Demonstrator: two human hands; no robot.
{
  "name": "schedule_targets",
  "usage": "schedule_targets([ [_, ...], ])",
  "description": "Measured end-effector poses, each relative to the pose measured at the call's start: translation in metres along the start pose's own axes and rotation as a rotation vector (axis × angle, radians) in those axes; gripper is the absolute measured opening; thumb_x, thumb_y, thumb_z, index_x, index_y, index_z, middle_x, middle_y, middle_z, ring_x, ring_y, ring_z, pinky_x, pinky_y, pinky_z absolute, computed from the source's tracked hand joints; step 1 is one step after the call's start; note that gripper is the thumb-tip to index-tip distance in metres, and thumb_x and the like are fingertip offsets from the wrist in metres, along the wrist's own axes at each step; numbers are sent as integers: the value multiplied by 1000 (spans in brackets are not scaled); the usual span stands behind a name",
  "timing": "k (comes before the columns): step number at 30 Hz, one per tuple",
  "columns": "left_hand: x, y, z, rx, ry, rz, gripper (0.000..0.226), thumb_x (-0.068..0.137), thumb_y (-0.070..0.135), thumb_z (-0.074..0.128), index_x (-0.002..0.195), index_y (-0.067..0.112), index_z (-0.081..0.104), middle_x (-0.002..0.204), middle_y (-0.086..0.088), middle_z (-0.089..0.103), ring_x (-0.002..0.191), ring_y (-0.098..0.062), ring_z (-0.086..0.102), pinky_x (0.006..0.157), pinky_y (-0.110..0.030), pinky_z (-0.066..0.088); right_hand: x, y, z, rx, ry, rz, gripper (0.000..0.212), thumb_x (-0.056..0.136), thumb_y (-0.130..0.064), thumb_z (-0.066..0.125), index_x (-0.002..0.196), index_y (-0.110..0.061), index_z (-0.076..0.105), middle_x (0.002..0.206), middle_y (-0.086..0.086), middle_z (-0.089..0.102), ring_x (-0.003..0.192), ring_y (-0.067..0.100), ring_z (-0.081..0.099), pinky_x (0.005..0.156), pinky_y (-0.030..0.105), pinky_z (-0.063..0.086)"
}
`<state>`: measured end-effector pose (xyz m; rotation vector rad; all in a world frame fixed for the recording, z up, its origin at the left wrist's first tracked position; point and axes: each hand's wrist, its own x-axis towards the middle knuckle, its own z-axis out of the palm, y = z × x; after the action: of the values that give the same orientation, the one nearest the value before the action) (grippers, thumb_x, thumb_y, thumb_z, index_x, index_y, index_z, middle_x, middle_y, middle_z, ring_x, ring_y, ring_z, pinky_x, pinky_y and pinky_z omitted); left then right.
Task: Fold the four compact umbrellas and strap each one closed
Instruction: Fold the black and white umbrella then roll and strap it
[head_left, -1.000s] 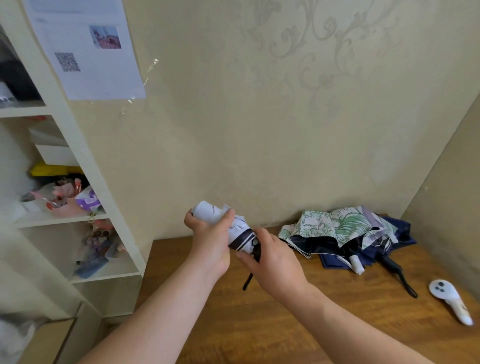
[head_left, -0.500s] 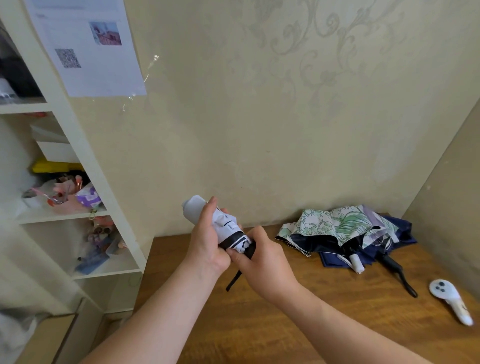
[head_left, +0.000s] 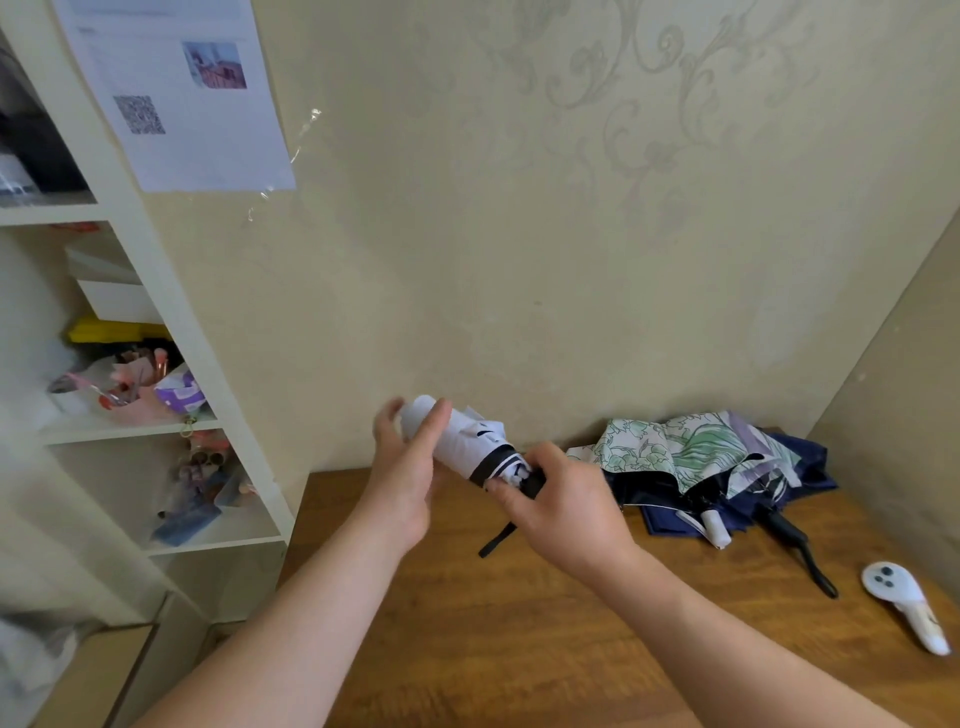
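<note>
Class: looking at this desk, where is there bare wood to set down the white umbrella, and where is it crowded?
Free: the desk between the arms, and the strip between the right arm and the remote. Crowded: the back right corner, where the unfolded umbrellas are heaped against the wall. Both hands hold the white umbrella in the air.

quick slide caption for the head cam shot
Both hands roll a white umbrella above the wooden table, unfolded umbrellas piled behind.

My one head camera looks forward and down, close over the desk (head_left: 519, 649) toward the wall (head_left: 519, 260).
</note>
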<state>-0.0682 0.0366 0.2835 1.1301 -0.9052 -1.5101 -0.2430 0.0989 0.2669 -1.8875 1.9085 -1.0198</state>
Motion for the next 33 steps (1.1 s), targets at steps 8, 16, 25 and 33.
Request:
schedule_targets([
  [8, -2, 7, -10, 1711, -540, 748, 92, 66, 90, 64, 146, 53, 39, 138, 25, 60, 132, -7, 54, 113, -43, 38, 5, 8, -20, -45, -227, -158, 32, 79, -50, 82, 94, -25, 68, 71, -10, 64, 65, 9, 57, 57, 22, 40],
  [16, -9, -1, -14, 1594, -454, 846, 79, 72, 99, 38, 134, 49, 41, 114, 17, 69, 98, -14, 68, 74, -35, 55, -6, 26, -36, 313, -288, -149, 39, 80, -53, 85, 112, -37, 67, 95, -15, 72, 85, 8, 67, 76, 28, 55],
  [25, -6, -6, -18, 1559, -282, 1088, 45, 85, 76, 51, 114, 44, 64, 88, 17, 69, 70, -12, 67, 50, -29, 49, -15, 46, -60, 357, -262, -194, 42, 88, -51, 75, 125, -47, 57, 107, -16, 69, 79, 12, 65, 70, 23, 52],
  [33, -13, -8, -8, 1569, -235, 1206, 55, 90, 86, 44, 112, 40, 66, 87, 17, 67, 66, -9, 65, 46, -21, 33, -18, 44, -43, 165, -163, -238, 38, 94, -50, 71, 123, -43, 49, 95, -17, 63, 80, 8, 60, 68, 18, 44],
])
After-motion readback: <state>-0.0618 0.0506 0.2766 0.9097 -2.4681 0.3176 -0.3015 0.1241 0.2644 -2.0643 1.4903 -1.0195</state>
